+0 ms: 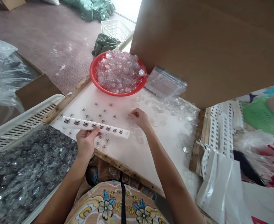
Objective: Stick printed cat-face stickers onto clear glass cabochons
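Note:
In my left hand [87, 140] is a white strip of stickers [118, 130], printed with a row of dark animal faces; thumb and fingers pinch it near its middle. My right hand [139, 118] is closed in a pinch just over the white tabletop [127, 158], with a tiny dark-marked piece at the fingertips that looks like a sticker. Left of it, several clear discs with animal-face stickers [104, 110] lie spread out, partly behind the strip. To the right are plain clear discs [155, 123].
A red basin [93, 81] heaped with clear discs stands at the table's far edge, beside a clear plastic bag [166, 82]. Cardboard [204, 53] rises behind. A white crate [29, 121] of dark-printed discs sits left; more sticker strips [225, 133] lie right.

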`<state>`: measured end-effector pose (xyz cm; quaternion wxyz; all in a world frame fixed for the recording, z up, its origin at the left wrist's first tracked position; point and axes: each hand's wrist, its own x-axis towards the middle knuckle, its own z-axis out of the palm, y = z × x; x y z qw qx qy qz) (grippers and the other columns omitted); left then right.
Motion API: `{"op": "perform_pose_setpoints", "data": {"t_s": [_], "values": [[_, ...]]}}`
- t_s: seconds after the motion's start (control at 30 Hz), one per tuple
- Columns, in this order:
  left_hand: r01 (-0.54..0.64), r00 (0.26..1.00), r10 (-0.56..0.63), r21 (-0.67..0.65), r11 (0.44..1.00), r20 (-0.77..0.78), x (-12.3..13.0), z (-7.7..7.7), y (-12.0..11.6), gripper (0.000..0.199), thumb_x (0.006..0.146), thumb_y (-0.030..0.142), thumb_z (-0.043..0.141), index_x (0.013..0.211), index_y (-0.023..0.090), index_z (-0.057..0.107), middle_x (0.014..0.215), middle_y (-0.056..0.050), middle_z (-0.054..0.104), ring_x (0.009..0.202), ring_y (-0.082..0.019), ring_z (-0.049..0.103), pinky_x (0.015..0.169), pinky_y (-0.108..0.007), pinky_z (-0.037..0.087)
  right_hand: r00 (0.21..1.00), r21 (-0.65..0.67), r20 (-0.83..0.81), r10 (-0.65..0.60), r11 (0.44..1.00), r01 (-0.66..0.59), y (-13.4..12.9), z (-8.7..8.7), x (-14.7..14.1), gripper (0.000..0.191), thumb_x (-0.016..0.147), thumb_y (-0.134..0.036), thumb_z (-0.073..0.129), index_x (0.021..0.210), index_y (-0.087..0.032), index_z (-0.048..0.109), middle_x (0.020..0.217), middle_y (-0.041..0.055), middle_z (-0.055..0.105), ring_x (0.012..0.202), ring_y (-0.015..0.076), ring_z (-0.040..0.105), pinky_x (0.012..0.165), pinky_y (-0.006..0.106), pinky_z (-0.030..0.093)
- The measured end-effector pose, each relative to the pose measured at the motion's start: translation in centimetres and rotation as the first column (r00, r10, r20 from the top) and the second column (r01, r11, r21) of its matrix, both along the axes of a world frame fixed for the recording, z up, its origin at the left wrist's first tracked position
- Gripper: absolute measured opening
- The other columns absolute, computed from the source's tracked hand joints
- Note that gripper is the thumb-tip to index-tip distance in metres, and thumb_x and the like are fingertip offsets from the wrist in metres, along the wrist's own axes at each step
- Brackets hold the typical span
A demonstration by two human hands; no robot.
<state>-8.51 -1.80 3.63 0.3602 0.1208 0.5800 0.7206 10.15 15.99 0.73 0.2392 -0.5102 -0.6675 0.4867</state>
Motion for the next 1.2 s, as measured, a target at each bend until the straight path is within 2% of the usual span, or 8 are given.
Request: {"op": "perform_pose_setpoints", "data": {"t_s": [0.17, 0.4, 0.63, 0.83, 0.93, 1.0, 1.1, 1.2], "values": [[-0.002, 1.000, 0.003, -0.045, 0.999, 0.009, -0.3, -0.3, -0.8, 0.029, 0.057, 0.031, 0.086, 0.078, 0.016, 0.072, 0.081, -0.002, 0.070, 0.072, -0.016, 0.065, 0.059, -0.026, 0.056, 0.997, -0.034, 0.071, 0.027, 0.999, -0.025, 1.0, -1.7, -0.6, 0.012, 0.069, -0.031, 0.061, 0.073, -0.020, 0.060, 0.072, -0.0007, 0.064, 0.066, 0.0139, 0.056, 0.063, 0.027, 0.043], [0.009, 1.000, -0.009, -0.048, 0.999, -0.003, -0.5, -0.5, -0.4, 0.027, 0.058, 0.031, 0.086, 0.075, 0.015, 0.072, 0.078, -0.002, 0.069, 0.069, -0.016, 0.064, 0.059, -0.027, 0.057, 0.982, 0.007, 0.183, 0.045, 0.999, -0.047, 0.9, -1.5, -0.8, 0.010, 0.070, -0.029, 0.059, 0.074, -0.021, 0.061, 0.073, 0.0000, 0.065, 0.065, 0.0138, 0.055, 0.063, 0.027, 0.042], [0.019, 1.000, -0.020, -0.037, 0.999, -0.013, -0.4, -0.7, -0.3, 0.025, 0.059, 0.029, 0.085, 0.077, 0.015, 0.073, 0.079, -0.003, 0.070, 0.071, -0.016, 0.064, 0.056, -0.025, 0.056, 0.948, 0.248, 0.318, 0.010, 0.964, -0.093, -0.6, -1.1, -2.5, 0.007, 0.077, -0.021, 0.053, 0.080, -0.022, 0.060, 0.083, 0.0026, 0.064, 0.072, 0.0158, 0.057, 0.070, 0.029, 0.042], [0.023, 1.000, -0.023, -0.032, 0.999, 0.006, -0.2, -0.3, -0.1, 0.029, 0.057, 0.031, 0.086, 0.077, 0.015, 0.072, 0.080, -0.003, 0.071, 0.071, -0.016, 0.064, 0.058, -0.026, 0.056, 0.941, 0.280, 0.337, -0.019, 0.957, -0.081, -0.8, -0.7, -3.0, 0.017, 0.083, -0.017, 0.053, 0.095, -0.021, 0.064, 0.091, 0.0054, 0.069, 0.079, 0.0195, 0.061, 0.073, 0.031, 0.043], [0.019, 1.000, -0.019, -0.024, 1.000, 0.009, -0.2, -0.4, -0.2, 0.030, 0.058, 0.031, 0.086, 0.079, 0.015, 0.073, 0.079, -0.002, 0.070, 0.070, -0.016, 0.064, 0.058, -0.026, 0.057, 0.958, 0.355, 0.286, 0.014, 0.927, -0.119, -2.2, 0.5, -2.0, 0.020, 0.089, -0.019, 0.048, 0.095, -0.021, 0.066, 0.097, 0.0063, 0.070, 0.088, 0.0208, 0.063, 0.079, 0.033, 0.044], [0.020, 1.000, -0.020, -0.009, 1.000, 0.010, -0.1, -0.5, -0.2, 0.029, 0.059, 0.030, 0.086, 0.080, 0.015, 0.074, 0.078, -0.002, 0.070, 0.070, -0.016, 0.064, 0.058, -0.027, 0.057, 0.973, 0.323, 0.182, 0.142, 0.926, -0.196, -3.9, 1.5, -1.1, 0.015, 0.089, -0.024, 0.055, 0.097, -0.022, 0.067, 0.096, 0.0050, 0.071, 0.088, 0.0193, 0.064, 0.080, 0.031, 0.045], [0.011, 1.000, -0.011, 0.010, 1.000, -0.002, 0.1, -0.6, 0.0, 0.026, 0.060, 0.028, 0.086, 0.080, 0.015, 0.074, 0.078, -0.002, 0.070, 0.069, -0.015, 0.063, 0.056, -0.026, 0.057, 0.940, 0.222, 0.056, 0.338, 0.913, -0.342, -6.6, 2.9, -0.2, 0.009, 0.084, -0.026, 0.066, 0.092, -0.022, 0.068, 0.087, 0.0016, 0.071, 0.078, 0.0157, 0.064, 0.071, 0.026, 0.047], [-0.001, 1.000, 0.001, 0.016, 1.000, -0.006, 0.4, -0.6, 0.2, 0.025, 0.060, 0.026, 0.085, 0.080, 0.015, 0.075, 0.079, -0.003, 0.070, 0.069, -0.015, 0.064, 0.056, -0.025, 0.058, 0.953, 0.333, 0.072, 0.293, 0.894, -0.300, -8.5, 3.2, -0.1, 0.006, 0.087, -0.024, 0.062, 0.089, -0.022, 0.067, 0.083, 0.0029, 0.069, 0.075, 0.0158, 0.062, 0.069, 0.027, 0.047]]}}
